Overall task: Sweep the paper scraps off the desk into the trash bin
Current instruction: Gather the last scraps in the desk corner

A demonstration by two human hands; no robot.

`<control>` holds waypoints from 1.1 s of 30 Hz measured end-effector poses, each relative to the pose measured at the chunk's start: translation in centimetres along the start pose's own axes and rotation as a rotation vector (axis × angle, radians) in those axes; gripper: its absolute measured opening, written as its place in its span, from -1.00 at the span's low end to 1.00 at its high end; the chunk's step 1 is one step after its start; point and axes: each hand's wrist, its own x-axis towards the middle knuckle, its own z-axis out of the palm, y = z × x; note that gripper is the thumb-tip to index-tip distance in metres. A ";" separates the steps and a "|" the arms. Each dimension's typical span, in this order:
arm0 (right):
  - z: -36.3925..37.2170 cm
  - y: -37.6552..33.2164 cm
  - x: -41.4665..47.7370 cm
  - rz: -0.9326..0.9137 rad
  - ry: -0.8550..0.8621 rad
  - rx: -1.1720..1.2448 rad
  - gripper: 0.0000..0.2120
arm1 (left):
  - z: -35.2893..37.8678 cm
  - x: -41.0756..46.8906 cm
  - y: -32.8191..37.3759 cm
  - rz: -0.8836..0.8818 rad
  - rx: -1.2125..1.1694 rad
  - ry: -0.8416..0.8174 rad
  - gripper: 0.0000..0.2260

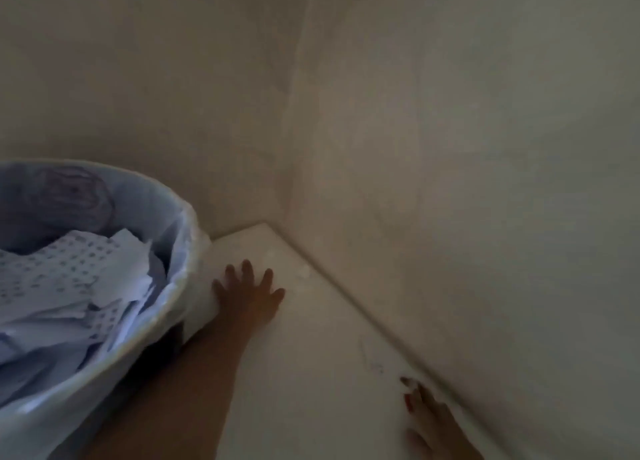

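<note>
Scraps [69,286] fill the lined bin [166,307] at left, beside the table [311,355]; few faint bits at the far corner (light, flimsy: sweep flat-palmed). Left hand [247,295] and right hand [436,421]: each grip splayed, empty.

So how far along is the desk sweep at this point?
Mostly done: the trash bin already holds a pile of paper scraps. In hand: the left hand lies flat, open, on the desk beside the bin; the right hand rests near the wall. Left: a few faint pale bits near the corner, too blurred to identify.
</note>
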 end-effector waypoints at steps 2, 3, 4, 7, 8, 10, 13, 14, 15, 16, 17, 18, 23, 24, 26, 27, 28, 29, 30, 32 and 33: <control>-2.3 -2.7 -0.5 0.010 0.127 0.034 -0.57 | 1.7 -1.3 1.4 0.084 0.065 -0.054 -0.43; -2.5 -3.8 -1.5 0.066 0.125 0.026 -0.55 | 2.7 -2.6 3.1 0.161 0.090 -0.071 -0.44; -2.7 -5.0 -2.2 0.132 0.119 0.044 -0.53 | 3.5 -4.4 4.9 0.248 0.112 -0.088 -0.44; -3.8 -8.6 -3.6 0.403 -0.151 0.239 -0.33 | 5.7 -10.3 9.0 0.464 0.106 -0.160 -0.44; -4.2 -9.5 -4.4 0.367 -0.094 0.231 -0.30 | 6.2 -12.4 10.1 0.529 0.110 -0.192 -0.44; -5.2 -10.4 -6.2 0.352 -0.047 0.265 -0.38 | 7.5 -15.9 12.0 0.668 0.156 -0.215 -0.40; -5.9 -10.9 -8.8 0.301 -0.116 0.441 -0.46 | 8.8 -19.3 13.0 0.774 0.210 -0.266 -0.35; -6.1 -10.5 -9.4 0.308 -0.073 0.482 -0.52 | 9.1 -19.8 13.3 0.774 0.194 -0.259 -0.29; -6.6 -9.8 -9.8 0.383 -0.046 0.520 -0.56 | 9.1 -19.9 13.6 0.773 0.168 -0.240 -0.23; -7.1 -8.8 -9.7 0.459 0.038 0.518 -0.56 | 8.9 -19.8 14.0 0.774 0.143 -0.212 -0.18; -7.0 -7.4 -9.1 0.526 0.115 0.505 -0.57 | 8.9 -19.4 14.5 0.782 0.116 -0.192 -0.17; -7.5 -6.1 -8.3 0.575 0.157 0.482 -0.59 | 9.0 -19.2 14.9 0.796 0.097 -0.190 -0.17; -7.5 -2.8 -4.6 0.638 -0.210 0.438 -0.46 | 11.1 -19.8 16.6 0.941 0.225 -0.244 -0.05; -6.9 -2.8 -5.1 0.610 -0.240 0.405 -0.28 | 11.5 -20.3 16.7 0.963 0.232 -0.254 -0.09; -6.7 -3.7 -7.1 0.622 -0.259 0.384 -0.10 | 12.0 -21.7 16.1 1.011 0.217 -0.274 -0.13; -6.7 -4.4 -8.4 0.614 -0.259 0.384 -0.10 | 11.9 -22.7 15.6 1.025 0.200 -0.304 -0.13; -7.0 -5.3 -9.7 0.613 -0.275 0.420 -0.13 | 11.7 -23.8 15.1 1.031 0.187 -0.342 -0.13; -7.4 -6.3 -10.9 0.625 -0.279 0.471 -0.20 | 11.4 -24.8 14.5 1.035 0.172 -0.373 -0.12; -8.0 -7.1 -11.9 0.672 -0.253 0.537 -0.34 | 11.0 -25.7 14.0 1.032 0.146 -0.401 -0.12; -9.3 -8.2 -13.5 0.848 -0.075 0.663 -0.53 | 9.7 -26.9 13.3 0.996 0.048 -0.462 -0.18; -9.9 -8.6 -14.2 0.968 0.037 0.719 -0.52 | 9.1 -27.2 12.9 0.962 -0.044 -0.477 -0.31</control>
